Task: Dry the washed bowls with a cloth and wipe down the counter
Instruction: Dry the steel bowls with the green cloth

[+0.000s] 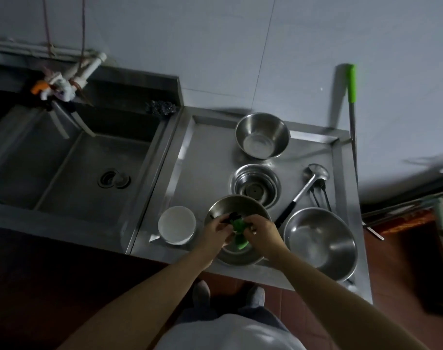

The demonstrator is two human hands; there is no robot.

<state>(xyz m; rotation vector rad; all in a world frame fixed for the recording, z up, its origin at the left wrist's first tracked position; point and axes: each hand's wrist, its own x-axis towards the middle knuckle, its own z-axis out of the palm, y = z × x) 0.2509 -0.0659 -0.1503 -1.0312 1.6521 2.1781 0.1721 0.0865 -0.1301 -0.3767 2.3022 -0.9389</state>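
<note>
Left hand [216,229] and right hand [259,229] both pinch the green cloth [238,232] over the steel bowl [230,205], likely bunching it for drying; white bowl [177,224] at nine o'clock.

Shiny steel bowls [262,135], brushed steel counter [205,157], glossy white bowl [177,224].

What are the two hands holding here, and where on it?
Both the left hand and right hand grip a green cloth, one at each side, over a steel bowl.
</note>
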